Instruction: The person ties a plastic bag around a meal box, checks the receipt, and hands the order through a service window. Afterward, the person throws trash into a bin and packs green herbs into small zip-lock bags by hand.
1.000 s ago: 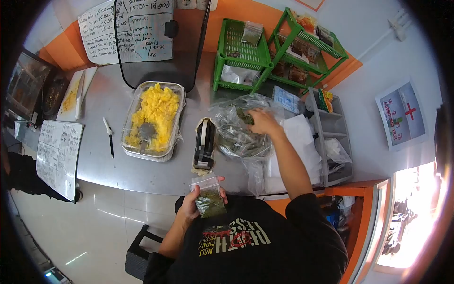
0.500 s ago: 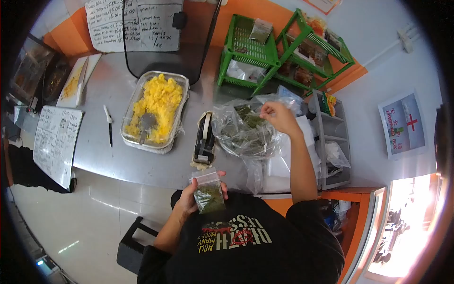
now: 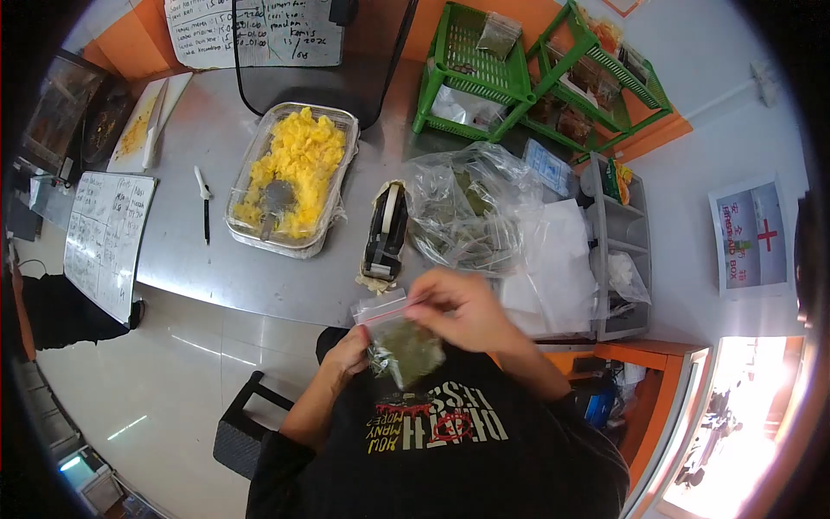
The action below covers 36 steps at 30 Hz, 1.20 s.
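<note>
A small clear zip-lock bag (image 3: 405,353) with dried green flakes in its lower part is held low, in front of my chest. My left hand (image 3: 350,350) grips its left edge, thumb on the front. At the red-lined top of the bag, the fingers of my right hand (image 3: 458,307) are pinched together on the right corner; the fingertips are partly hidden. Behind my hands, a large crumpled plastic bag (image 3: 471,212) holds more green leafy stuff on the steel table (image 3: 186,251). A black tape dispenser (image 3: 386,229) stands just left of it.
A metal tray (image 3: 232,216) of yellow crumbly food with a scoop lies left of centre. Green baskets (image 3: 475,82) and a grey organiser (image 3: 624,229) stand to the right. White sheets (image 3: 558,277), a knife (image 3: 154,125) and a whiteboard (image 3: 108,246) also lie there. Another person's dark sleeve shows far left.
My right hand has come from the large plastic bag down to the top of the small zip-lock bag. The left hand keeps its hold. The view has shifted slightly.
</note>
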Each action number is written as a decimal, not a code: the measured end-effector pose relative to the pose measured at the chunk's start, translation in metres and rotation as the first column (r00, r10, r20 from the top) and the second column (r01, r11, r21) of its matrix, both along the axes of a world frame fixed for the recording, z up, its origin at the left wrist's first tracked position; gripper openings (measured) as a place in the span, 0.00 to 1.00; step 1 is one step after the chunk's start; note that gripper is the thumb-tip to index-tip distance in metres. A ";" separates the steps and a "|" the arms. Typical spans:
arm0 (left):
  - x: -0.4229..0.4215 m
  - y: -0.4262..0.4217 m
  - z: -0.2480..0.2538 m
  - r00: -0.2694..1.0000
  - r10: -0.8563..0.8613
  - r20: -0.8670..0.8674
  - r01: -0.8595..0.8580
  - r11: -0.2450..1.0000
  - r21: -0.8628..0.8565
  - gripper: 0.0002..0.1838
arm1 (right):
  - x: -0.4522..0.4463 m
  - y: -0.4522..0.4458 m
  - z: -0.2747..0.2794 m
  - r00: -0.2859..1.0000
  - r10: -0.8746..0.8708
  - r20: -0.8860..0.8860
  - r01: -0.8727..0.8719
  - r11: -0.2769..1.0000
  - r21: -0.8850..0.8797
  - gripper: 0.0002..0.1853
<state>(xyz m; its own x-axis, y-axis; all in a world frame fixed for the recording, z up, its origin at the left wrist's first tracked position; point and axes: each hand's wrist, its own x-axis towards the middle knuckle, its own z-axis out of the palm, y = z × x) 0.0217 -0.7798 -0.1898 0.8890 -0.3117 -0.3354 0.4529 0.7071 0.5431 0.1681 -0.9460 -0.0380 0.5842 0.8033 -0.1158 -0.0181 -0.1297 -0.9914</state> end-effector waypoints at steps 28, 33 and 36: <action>0.020 -0.007 0.037 0.965 -0.062 0.254 0.130 0.957 -0.259 0.60 | 0.095 -0.020 -0.013 0.775 -0.115 0.621 0.314 0.924 -0.220 0.12; 0.018 -0.005 0.038 0.969 -0.083 0.232 0.145 0.954 -0.262 0.60 | 0.187 -0.063 -0.073 0.723 0.376 0.580 0.289 0.597 -0.748 0.15; 0.017 -0.006 0.046 0.979 -0.064 0.193 0.110 0.965 -0.238 0.62 | 0.195 -0.071 -0.077 0.706 0.499 0.503 0.245 0.494 -0.834 0.17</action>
